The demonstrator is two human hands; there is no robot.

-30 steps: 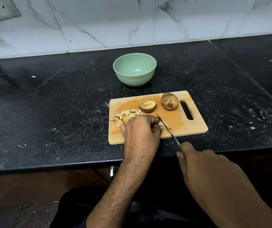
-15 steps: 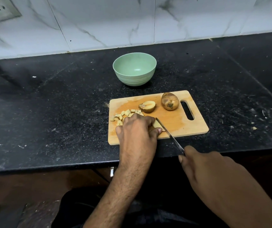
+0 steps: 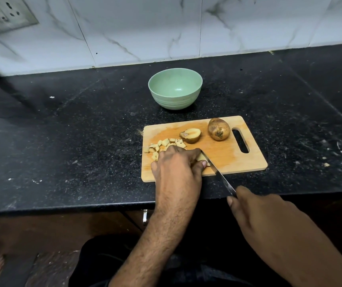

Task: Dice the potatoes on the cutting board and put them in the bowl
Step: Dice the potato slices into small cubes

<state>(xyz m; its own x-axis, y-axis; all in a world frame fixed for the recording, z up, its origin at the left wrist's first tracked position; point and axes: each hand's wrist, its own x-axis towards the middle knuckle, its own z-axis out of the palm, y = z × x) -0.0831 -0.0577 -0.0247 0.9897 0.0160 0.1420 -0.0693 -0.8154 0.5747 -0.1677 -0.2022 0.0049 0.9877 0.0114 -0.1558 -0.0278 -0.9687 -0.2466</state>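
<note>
The left hand (image 3: 176, 164) curls over a potato piece (image 3: 202, 158) on the one cutting board (image 3: 238, 158), while the right hand (image 3: 255, 212) grips the single knife (image 3: 217, 172), blade against that piece. Beyond the left hand lie a heap of dice (image 3: 166, 145), one half potato (image 3: 190, 135) and one whole potato (image 3: 218, 129); farther off on the counter (image 3: 62, 141) stands one green bowl (image 3: 175, 91).

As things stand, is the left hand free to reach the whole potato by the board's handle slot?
Probably not yet: the left hand is holding down the potato piece against the knife, whose blade lies between it and the whole potato.
</note>
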